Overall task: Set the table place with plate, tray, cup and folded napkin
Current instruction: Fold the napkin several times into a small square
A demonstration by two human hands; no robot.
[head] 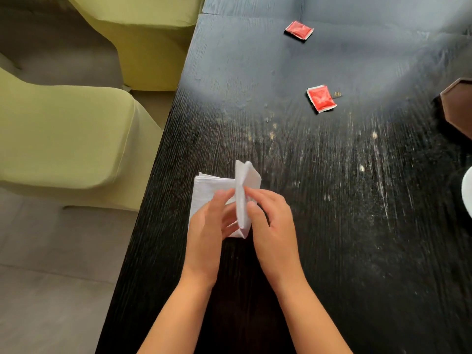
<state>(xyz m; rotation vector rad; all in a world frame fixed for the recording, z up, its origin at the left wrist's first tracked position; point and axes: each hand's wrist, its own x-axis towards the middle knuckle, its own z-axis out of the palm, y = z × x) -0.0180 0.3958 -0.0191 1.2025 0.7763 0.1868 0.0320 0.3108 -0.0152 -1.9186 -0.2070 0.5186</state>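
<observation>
Two hands work a white paper napkin near the left edge of the dark wood-grain desk. The left hand has its fingers curled and pinches the flat left portion of the napkin from beneath and beside the raised fold. The right hand pinches the upright central flap between thumb and forefinger. Part of the napkin lies flat on the desk; the centre stands up as a vertical crease.

Task status, as judged: folding is in progress and incomplete. No finished place setting is visible. A brown angular object, possibly the tray, is cut off at the right edge, and a white curved rim, possibly the plate or cup, shows below it; neither can be identified with certainty. Placement of plate, tray and cup appears to remain.

Materials: the napkin is thin, soft, layered paper that holds a crease. The desk surface is matte, grained, with pale scuffs and crumbs. Two red foil sachets lie well apart from the napkin. Green upholstered chairs stand beside the desk.
</observation>
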